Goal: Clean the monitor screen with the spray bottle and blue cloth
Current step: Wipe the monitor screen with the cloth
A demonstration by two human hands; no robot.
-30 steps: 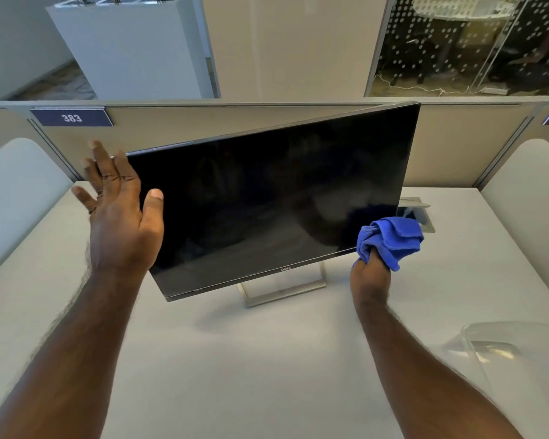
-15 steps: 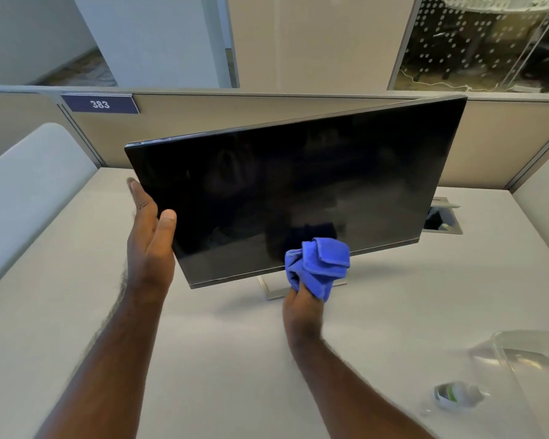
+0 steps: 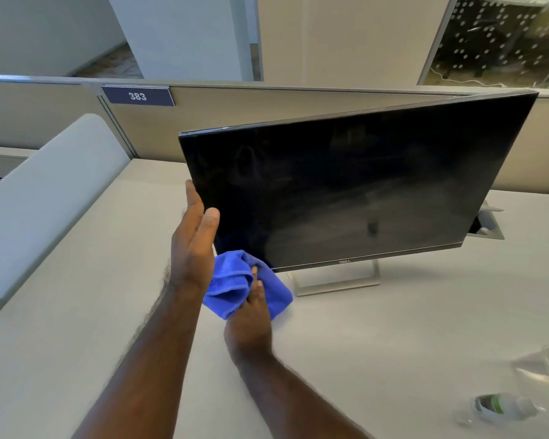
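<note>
- Head view: monitor (image 3: 346, 191) stands tilted on the desk (image 3: 76, 312), dark screen facing the person.
- Left hand (image 3: 192, 248) grips the screen's 9 o'clock edge, thumb on the front.
- Right hand (image 3: 251, 318) is closed around the bunched blue cloth (image 3: 232, 286), at the screen's 7 o'clock corner.
- Spray bottle (image 3: 504, 407), blurred, lies on the desk at 4 o'clock.

— Where does the camera sit?
— There is one view only, worn on the person's head, looking forward and down over both forearms.
— How near is it?
— Close: the hands meet at mid-frame, the left hand (image 3: 193, 248) beside the right hand (image 3: 251, 315), and the monitor (image 3: 355, 191) stands just beyond them.
— What does it take in?
— It is wide-angle: the pale surface (image 3: 76, 312) fills the lower frame, and the partition (image 3: 235, 122) crosses above.
</note>
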